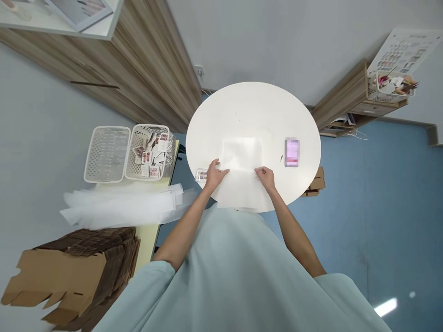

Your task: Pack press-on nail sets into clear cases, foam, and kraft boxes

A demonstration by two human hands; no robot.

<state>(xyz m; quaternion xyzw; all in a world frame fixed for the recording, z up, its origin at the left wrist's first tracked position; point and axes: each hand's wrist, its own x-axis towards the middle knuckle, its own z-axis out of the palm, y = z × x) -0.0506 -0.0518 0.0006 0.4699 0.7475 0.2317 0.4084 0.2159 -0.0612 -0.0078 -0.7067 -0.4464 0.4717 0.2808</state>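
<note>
Head view: see translucent sheet (242, 189) near frame centre, likely light, limp and slippery, best held by its side edges, with left hand (215, 176) spread wide, right hand (266, 177) narrowed, its hold impossible to tell.

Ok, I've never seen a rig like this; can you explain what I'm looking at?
There's no machine here: these are a person's own bare hands. The single picture comes from a camera worn on that person's head, looking forward and down.

On the white table, a thin translucent sheet lies between the hands. The left hand has its thumb and forefinger spread apart; the right hand has its fingers curled near the sheet's other side. I can't tell whether either grips it.

A small clear case shows beside the left hand, partly hidden by it. The pixelated pink rectangle lies toward the right.
</note>
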